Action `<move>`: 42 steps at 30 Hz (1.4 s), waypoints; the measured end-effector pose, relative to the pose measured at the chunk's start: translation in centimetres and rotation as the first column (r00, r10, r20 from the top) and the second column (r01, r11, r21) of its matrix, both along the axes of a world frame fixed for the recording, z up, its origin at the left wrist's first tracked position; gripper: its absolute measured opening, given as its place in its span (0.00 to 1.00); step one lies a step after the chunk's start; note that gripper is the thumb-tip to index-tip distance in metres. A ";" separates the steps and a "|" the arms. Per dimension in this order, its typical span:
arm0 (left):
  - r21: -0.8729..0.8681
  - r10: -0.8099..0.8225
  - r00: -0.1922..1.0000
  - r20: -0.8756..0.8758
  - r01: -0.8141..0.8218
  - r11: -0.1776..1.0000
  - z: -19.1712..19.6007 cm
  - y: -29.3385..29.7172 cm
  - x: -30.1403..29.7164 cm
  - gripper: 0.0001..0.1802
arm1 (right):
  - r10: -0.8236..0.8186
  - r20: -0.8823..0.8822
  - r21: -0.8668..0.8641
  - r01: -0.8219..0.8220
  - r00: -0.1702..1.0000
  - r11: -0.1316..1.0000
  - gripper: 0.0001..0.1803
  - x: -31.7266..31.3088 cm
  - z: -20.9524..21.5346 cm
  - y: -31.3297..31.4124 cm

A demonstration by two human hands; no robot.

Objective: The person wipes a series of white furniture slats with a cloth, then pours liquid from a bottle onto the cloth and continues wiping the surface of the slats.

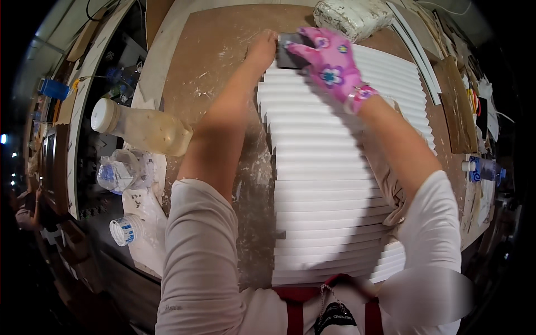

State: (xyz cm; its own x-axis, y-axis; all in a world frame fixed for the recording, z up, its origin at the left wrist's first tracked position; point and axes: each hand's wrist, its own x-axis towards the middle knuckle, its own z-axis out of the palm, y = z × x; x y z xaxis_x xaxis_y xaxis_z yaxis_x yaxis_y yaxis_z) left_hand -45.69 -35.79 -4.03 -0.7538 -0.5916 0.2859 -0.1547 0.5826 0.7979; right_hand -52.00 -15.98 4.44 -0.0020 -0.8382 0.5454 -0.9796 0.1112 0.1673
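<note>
White strips (324, 192) lie side by side across the board, forming a long ribbed row. At its far end, my right hand (332, 64) wears a pink flowered glove. It is closed on a dark grey flat block (289, 58), which rests against the farthest strips; it looks like a sanding block. My bare left hand (262, 51) is beside the block at the left ends of the strips. Its fingers are curled closed, and what they grip is hidden. A beige cloth (385, 178) lies over the strips' right side, under my right forearm.
The brown board (223, 33) is spotted with white. To the left are a bottle of cloudy yellowish liquid (151, 129), a crumpled clear bottle (125, 170) and a white-capped container (125, 230). A white-smeared wrapped bundle (352, 19) sits at the far edge, near long white strips (416, 53).
</note>
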 end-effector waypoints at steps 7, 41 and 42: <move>0.408 -0.095 0.995 -0.023 0.096 0.908 1.1 0.4 1.0 0.18 | -0.073 -0.023 0.101 0.075 0.997 0.992 0.26 -3.7 1.4 5.7; -0.148 0.102 0.982 -0.161 -0.126 0.981 -0.2 -0.5 2.3 0.15 | 0.120 0.128 0.004 -0.122 0.984 0.993 0.29 -0.5 1.1 -0.8; -0.145 0.116 0.979 -0.169 -0.141 0.979 -0.2 -0.7 2.4 0.15 | 0.117 0.093 0.002 -0.118 0.989 0.993 0.29 -0.9 1.8 0.8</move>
State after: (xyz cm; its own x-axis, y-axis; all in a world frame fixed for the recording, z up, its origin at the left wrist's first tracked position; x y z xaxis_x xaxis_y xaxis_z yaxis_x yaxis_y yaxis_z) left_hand -43.25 -36.49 -4.18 -0.6122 -0.6192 0.4917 -0.1153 0.6851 0.7192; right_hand -52.92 -15.18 6.23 0.0466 -0.8397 0.5411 -0.9971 -0.0066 0.0756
